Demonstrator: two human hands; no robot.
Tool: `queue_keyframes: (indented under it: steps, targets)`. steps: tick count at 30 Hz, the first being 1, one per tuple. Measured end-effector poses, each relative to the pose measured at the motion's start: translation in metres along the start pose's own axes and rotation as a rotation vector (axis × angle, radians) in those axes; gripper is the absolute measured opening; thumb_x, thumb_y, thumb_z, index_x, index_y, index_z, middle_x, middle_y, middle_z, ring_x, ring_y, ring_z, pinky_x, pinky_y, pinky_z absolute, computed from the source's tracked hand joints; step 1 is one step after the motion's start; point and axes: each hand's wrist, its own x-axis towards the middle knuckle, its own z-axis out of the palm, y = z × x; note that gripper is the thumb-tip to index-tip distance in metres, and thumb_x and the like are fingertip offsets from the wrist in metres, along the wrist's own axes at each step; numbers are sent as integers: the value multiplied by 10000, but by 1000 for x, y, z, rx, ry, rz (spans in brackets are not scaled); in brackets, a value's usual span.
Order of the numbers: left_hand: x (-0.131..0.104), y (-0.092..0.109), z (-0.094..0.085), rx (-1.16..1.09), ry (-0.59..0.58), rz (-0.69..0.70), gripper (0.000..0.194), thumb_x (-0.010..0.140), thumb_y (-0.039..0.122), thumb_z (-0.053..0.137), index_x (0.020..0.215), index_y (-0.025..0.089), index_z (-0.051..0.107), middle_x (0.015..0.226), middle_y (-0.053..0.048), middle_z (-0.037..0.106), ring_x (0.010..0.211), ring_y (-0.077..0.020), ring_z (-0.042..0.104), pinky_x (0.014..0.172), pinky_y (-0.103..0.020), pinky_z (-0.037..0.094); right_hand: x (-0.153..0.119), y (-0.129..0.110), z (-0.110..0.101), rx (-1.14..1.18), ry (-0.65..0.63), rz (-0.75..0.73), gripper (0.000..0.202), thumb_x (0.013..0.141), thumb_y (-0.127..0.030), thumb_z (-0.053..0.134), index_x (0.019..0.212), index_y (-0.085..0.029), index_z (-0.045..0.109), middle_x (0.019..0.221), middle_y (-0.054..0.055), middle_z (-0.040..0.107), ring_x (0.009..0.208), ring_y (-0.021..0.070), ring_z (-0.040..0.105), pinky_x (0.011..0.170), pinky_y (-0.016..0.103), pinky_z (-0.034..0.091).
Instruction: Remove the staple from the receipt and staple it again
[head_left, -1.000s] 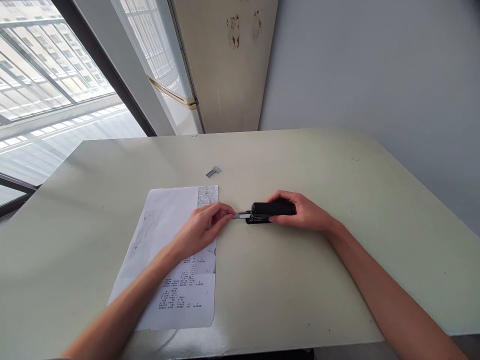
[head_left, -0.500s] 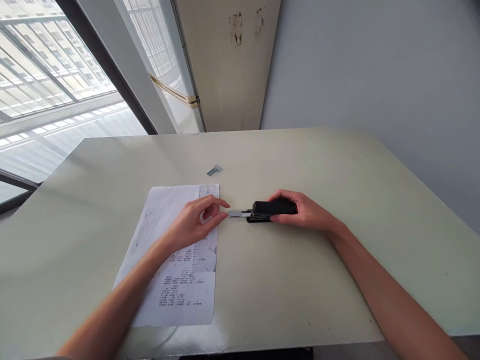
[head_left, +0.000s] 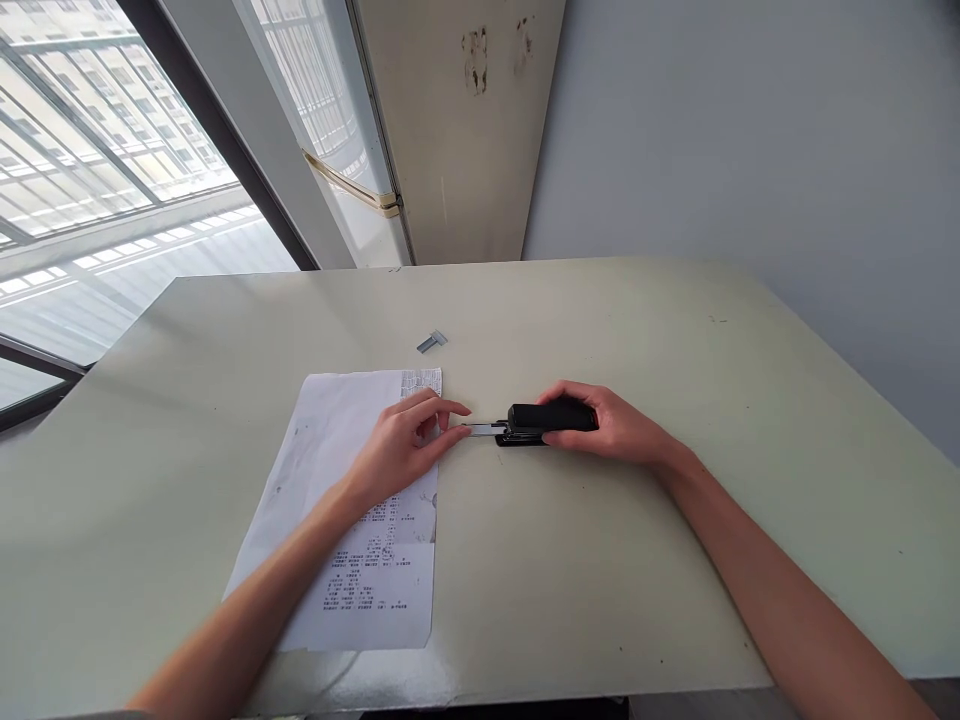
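A black stapler (head_left: 551,422) lies on its side or base on the table, its handle end in my right hand (head_left: 626,425). My right fingers and thumb are wrapped around it from both sides. From its left end a silver staple tray (head_left: 487,430) sticks out. The thumb and index finger of my left hand (head_left: 409,440) come together at the tray's far end, which they partly hide. Under my left hand and forearm is a printed white paper (head_left: 382,590); its text is too small to read.
Small grey staple strips (head_left: 432,342) rest on the pale table (head_left: 600,580) beyond the paper. Behind the table stand a refrigerator-like cabinet (head_left: 457,140) with a handle and a grey wall (head_left: 735,130). A window (head_left: 97,130) is at the left.
My left hand has moved slightly right, and its fingertips now cover the end of the staple tray. Less of the tray shows. The right hand keeps its hold on the stapler.
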Motion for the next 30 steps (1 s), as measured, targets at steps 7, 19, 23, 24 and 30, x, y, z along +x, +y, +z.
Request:
queue_keyframes:
  steps: [7,19,23,24,30]
  targets:
    - [2,-12,-13,-12,-116,153,240,1006,465,686,1015,281,839,948,-48,709,866,-198,625,735,-330,535,1,7,-1,36,-13,-22,368,846,-553,787,1081,-278,712,1008,16,704,823,199,608,694,320,477]
    - [-2,3,10,-42,-152,332,224,1017,406,687,941,230,802,906,-41,725,809,-168,657,748,-300,532,4,-5,30,419,206,-139,500,1024,-698,477,1008,-257,713,1047,58,722,926,212,646,904,361,542]
    - [-2,3,14,-10,-115,306,277,1016,453,675,920,209,763,883,-34,719,780,-161,653,714,-287,506,2,-12,41,493,231,-132,507,1030,-700,457,1047,-255,700,1038,63,713,935,218,650,896,362,548]
    - [-2,3,15,3,-111,306,300,1019,473,664,912,208,754,870,-32,719,772,-162,650,713,-291,499,2,-13,43,494,232,-133,506,1032,-697,453,1052,-254,696,1035,64,712,935,218,650,899,365,550]
    - [-3,2,15,97,-134,289,379,1059,521,566,902,209,714,835,-23,716,749,-170,638,761,-328,478,1,-15,49,444,243,-122,518,1023,-708,432,1072,-249,668,1039,86,710,933,237,662,913,400,569]
